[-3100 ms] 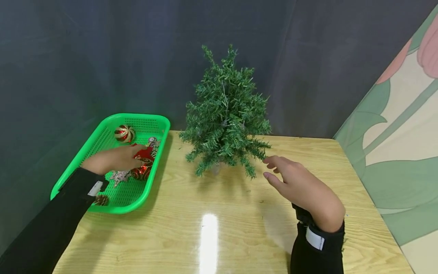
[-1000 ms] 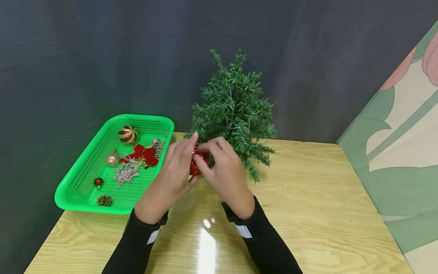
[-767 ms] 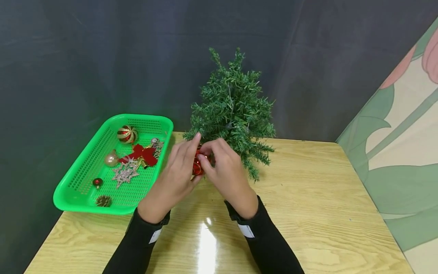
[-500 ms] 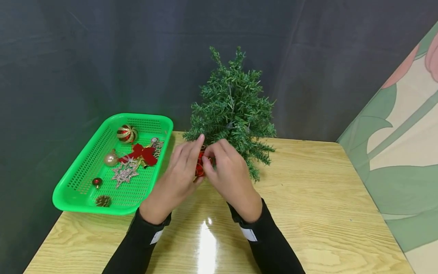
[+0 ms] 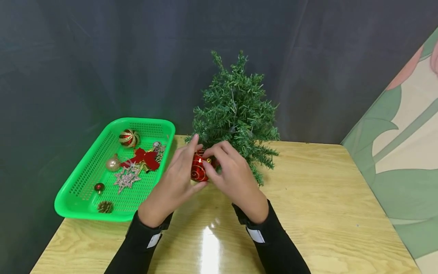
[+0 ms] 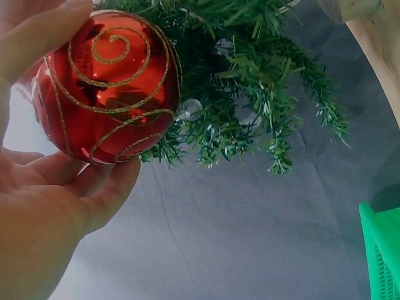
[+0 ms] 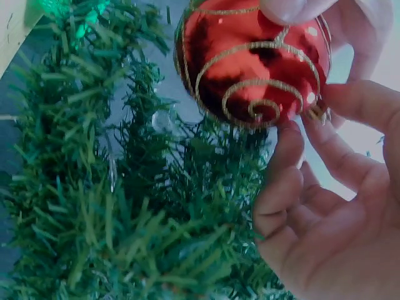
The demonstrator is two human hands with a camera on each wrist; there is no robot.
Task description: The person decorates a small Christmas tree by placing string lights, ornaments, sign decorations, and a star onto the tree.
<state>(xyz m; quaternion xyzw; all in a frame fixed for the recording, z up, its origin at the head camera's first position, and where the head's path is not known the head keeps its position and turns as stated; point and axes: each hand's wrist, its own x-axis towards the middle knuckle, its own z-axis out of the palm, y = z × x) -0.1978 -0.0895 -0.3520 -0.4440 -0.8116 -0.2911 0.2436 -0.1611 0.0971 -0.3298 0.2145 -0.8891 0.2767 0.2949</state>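
A red Christmas bauble (image 5: 198, 170) with gold glitter swirls is held between both hands, in front of the tree's lower left side. My left hand (image 5: 171, 187) cups it from the left; the left wrist view has the bauble (image 6: 119, 87) between the thumb and the fingers. From the other side my right hand (image 5: 236, 177) pinches at the gold cap (image 7: 317, 112), seen in the right wrist view. Behind the hands stands a small artificial Christmas tree (image 5: 236, 110), its lower left branches partly hidden by them. Whether the bauble touches a branch I cannot tell.
At left a green plastic basket (image 5: 63, 201) contains a striped bauble (image 5: 129, 138), a pearly bauble (image 5: 113, 163), a red bow (image 5: 147, 158), a glitter snowflake (image 5: 126, 178), a tiny red ball (image 5: 99, 187) and a pinecone (image 5: 105, 207). The wooden table (image 5: 315, 198) extends right.
Three seconds ago my left hand was in the basket and the right hand beside the tree. The bauble has since come to the tree's front, between both hands. Lately it has turned, showing more swirls.
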